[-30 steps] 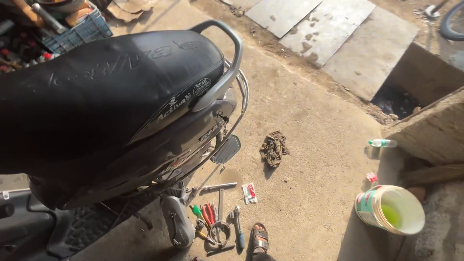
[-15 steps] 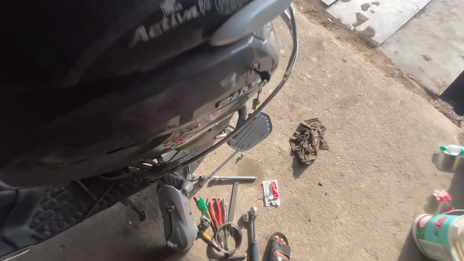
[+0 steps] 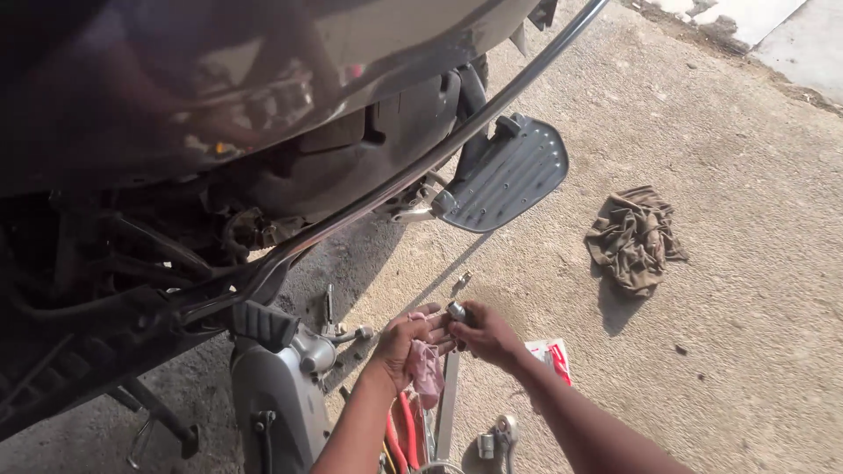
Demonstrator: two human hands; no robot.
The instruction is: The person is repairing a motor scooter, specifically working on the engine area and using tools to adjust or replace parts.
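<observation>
Both my hands meet low in the middle of the view, beside a scooter's engine case [image 3: 272,395]. My left hand [image 3: 406,341] holds a pink cloth [image 3: 428,369] in its palm. My right hand [image 3: 486,334] pinches a small metal part [image 3: 457,311] at the fingertips, and the left fingers touch it too. Under my hands lie a long metal bar [image 3: 446,408], red-handled pliers [image 3: 406,430] and a ratchet head [image 3: 502,432].
The dark scooter body [image 3: 263,88] fills the upper left, with a chrome guard rail [image 3: 421,171] and a folded-out footrest [image 3: 509,180]. A dirty rag [image 3: 634,235] lies on the concrete at right. A small red and white packet [image 3: 553,358] and a bolt [image 3: 463,281] are near my hands.
The view has dropped closer to the ground under the scooter. My two hands have come into view, holding the cloth and the small part above the tools.
</observation>
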